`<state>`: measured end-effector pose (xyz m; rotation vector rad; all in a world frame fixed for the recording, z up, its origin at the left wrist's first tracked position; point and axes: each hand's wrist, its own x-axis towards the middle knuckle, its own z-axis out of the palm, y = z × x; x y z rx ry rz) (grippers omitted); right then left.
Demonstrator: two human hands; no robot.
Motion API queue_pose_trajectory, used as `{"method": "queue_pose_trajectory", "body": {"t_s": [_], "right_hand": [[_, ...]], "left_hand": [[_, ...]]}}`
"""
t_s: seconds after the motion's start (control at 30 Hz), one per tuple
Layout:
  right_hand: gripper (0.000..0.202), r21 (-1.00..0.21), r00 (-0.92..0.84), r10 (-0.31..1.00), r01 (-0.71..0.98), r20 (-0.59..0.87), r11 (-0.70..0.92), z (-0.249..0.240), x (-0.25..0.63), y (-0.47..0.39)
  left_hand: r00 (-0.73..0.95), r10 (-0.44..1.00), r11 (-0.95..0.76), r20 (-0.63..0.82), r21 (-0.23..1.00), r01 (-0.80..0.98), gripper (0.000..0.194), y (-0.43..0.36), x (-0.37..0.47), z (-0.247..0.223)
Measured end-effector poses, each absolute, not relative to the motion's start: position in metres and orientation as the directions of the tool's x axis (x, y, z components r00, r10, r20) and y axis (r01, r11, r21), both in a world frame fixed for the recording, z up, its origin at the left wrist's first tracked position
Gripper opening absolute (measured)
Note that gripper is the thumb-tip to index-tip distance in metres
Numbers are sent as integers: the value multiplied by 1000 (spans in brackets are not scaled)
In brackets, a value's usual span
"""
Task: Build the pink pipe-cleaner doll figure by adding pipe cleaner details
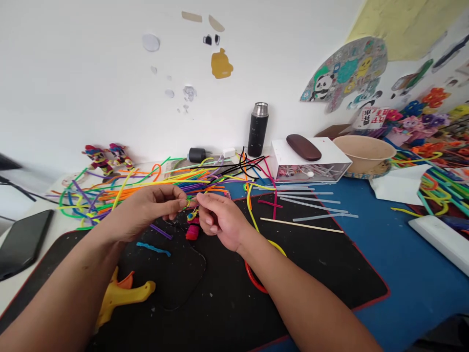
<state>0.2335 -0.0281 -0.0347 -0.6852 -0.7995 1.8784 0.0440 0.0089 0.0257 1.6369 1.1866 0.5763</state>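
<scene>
Above the black mat [227, 303], my left hand [156, 208] pinches a short curled green pipe cleaner [188, 204] at its fingertips. My right hand [222, 215] is closed just beside it, thumb against the curled fingers; whatever lies in that pinch is too small to make out. Just below and between the hands is a small pink figure [192, 231] with blue and yellow parts on top. A twisted blue pipe cleaner piece [154, 249] and a purple piece [161, 231] lie near my left hand. A yellow pipe cleaner [252, 212] passes behind my right wrist.
Many coloured pipe cleaners [120, 193] are heaped behind the hands. Yellow-handled pliers [126, 296] lie by my left forearm. A black flask [258, 129], white box [311, 151] and beige bowl [362, 149] stand at the back. Clear sticks [311, 201] and a wooden stick [302, 225] lie right.
</scene>
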Motion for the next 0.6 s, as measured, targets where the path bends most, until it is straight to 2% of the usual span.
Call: {"method": "queue_pose_trajectory", "body": {"t_s": [0.37,0.6], "right_hand": [[43,-770,-414,904,-541,-108,-340,-35,234,-29],[44,-752,-401,911,-571,-94,-329,-33,233,-29]], "left_hand": [[428,889,-33,-161,911,412,35,7,47,27],[433,887,6,-163,939,343,30,5,48,24]]}}
